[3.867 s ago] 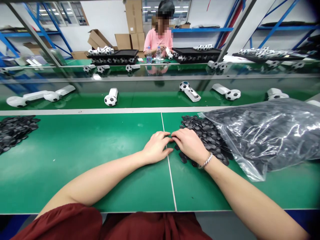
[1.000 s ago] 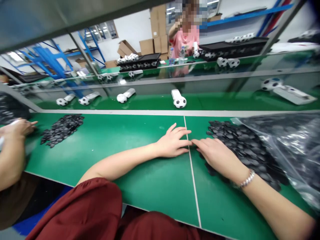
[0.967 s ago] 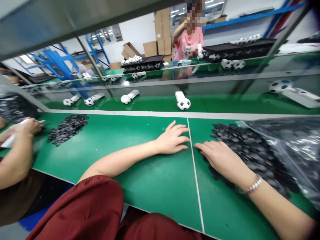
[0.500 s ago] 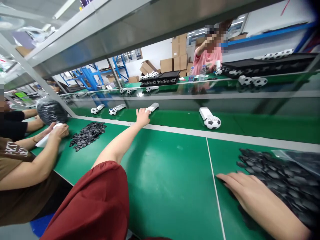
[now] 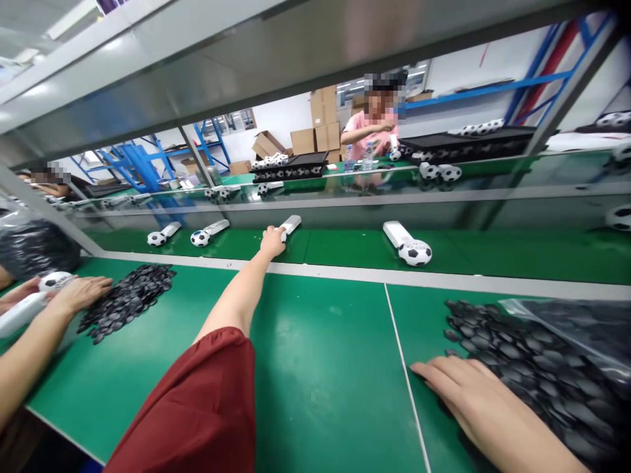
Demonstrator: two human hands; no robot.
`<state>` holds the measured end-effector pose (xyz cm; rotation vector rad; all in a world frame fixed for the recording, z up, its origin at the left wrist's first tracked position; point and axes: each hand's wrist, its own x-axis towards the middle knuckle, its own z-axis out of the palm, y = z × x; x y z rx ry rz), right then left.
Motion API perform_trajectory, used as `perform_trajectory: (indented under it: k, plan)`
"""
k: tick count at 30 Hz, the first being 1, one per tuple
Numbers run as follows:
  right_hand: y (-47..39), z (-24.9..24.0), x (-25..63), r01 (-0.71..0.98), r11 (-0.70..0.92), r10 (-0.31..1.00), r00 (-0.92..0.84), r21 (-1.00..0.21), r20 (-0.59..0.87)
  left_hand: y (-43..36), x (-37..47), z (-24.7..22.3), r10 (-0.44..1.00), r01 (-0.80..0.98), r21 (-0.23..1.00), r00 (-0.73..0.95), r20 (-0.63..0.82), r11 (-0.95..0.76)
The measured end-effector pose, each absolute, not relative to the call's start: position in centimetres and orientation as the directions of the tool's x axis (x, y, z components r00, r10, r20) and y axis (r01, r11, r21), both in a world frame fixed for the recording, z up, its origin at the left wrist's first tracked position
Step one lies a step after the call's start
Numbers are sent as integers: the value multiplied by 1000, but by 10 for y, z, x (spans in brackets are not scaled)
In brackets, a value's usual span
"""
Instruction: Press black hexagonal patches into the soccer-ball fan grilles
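Note:
My left hand point(image 5: 273, 243) stretches far forward over the green belt, its fingers closed over the ball end of a white-handled piece point(image 5: 292, 225); that ball end is mostly hidden. My right hand point(image 5: 463, 387) lies low at the right with its fingers stretched out, beside a pile of black disc-like parts point(image 5: 532, 355). Nothing shows in that hand, though its underside is hidden. Another soccer-ball-headed piece point(image 5: 415, 252) with a white handle rests on the belt to the right. Two similar pieces, one a ball-headed piece point(image 5: 200, 238), lie to the left.
A second heap of black discs point(image 5: 128, 299) is at the left, where a co-worker's hand point(image 5: 81, 292) reaches. A clear plastic bag point(image 5: 566, 328) borders the right pile. A metal beam point(image 5: 246, 72) crosses overhead. Across the line sits a person in pink point(image 5: 367, 131).
The view has turned somewhat. My left hand has closed over the ball end of the piece. The co-worker at the left now reaches to the discs; my right hand stays by its pile.

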<state>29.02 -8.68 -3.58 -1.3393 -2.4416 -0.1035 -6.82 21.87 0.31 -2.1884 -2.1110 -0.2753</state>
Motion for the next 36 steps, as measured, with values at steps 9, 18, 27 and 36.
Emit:
perform_trajectory:
  k: [9, 18, 27, 36]
  plan:
    - [-85, -20, 284, 812, 577, 786, -523, -90, 330, 140, -25, 50, 938, 954, 88, 260, 230, -286]
    - [-85, -14, 279, 815, 521, 852, -477, -253, 217, -39, -4, 55, 761, 758, 66, 646, 61, -648]
    - [-81, -15, 274, 781, 506, 861, -438, -366, 257, -29, 5, 47, 471, 434, -281, 879, -78, -856]
    - [-84, -8, 268, 710, 392, 919, -277, -585, 281, -21, 30, 37, 411, 415, -43, 908, 80, -909]
